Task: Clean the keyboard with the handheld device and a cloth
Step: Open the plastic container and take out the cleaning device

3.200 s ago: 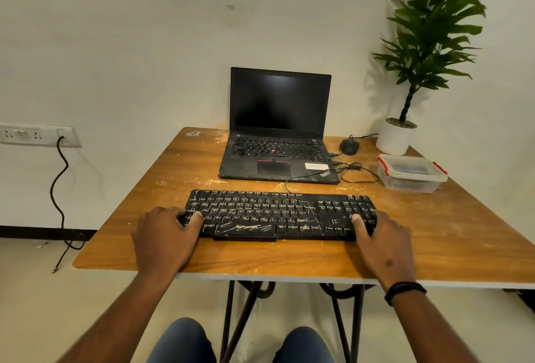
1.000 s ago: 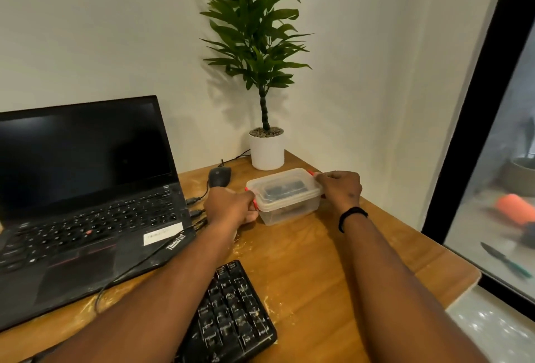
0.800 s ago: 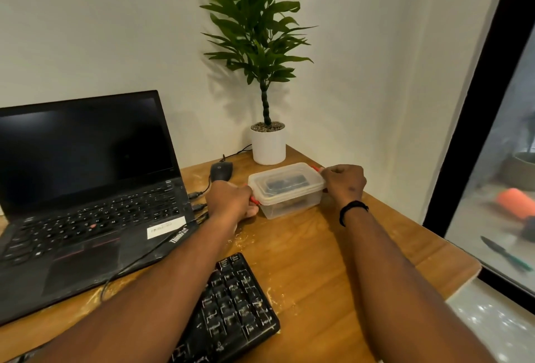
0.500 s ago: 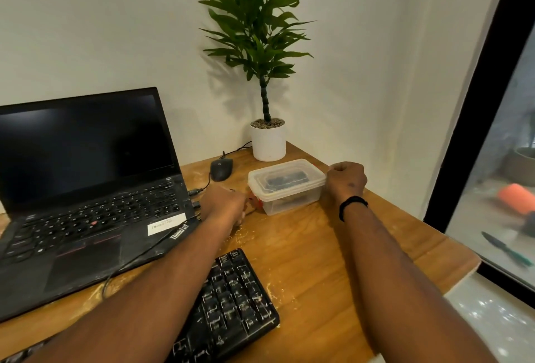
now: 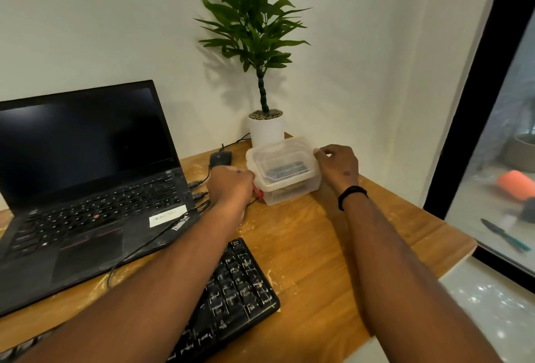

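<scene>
A clear plastic box [image 5: 289, 192] with red clips stands on the wooden table [image 5: 333, 246] in front of the plant pot. Its clear lid [image 5: 279, 157] is raised off the box and tilted. My left hand [image 5: 230, 187] pinches the lid's left edge, and my right hand [image 5: 337, 164] pinches its right edge. A dark object shows through the lid inside the box. The dusty black keyboard [image 5: 234, 290] lies near the table's front edge, partly under my left forearm.
An open black laptop [image 5: 86, 183] stands at the left with cables running from its side. A black mouse [image 5: 220, 158] and a potted plant [image 5: 265, 128] sit at the back. The table's right edge [image 5: 451, 258] borders a dark-framed glass panel.
I turned from the keyboard to the box. Both hands undid the red clips at its ends, and the lid has now come up off the box.
</scene>
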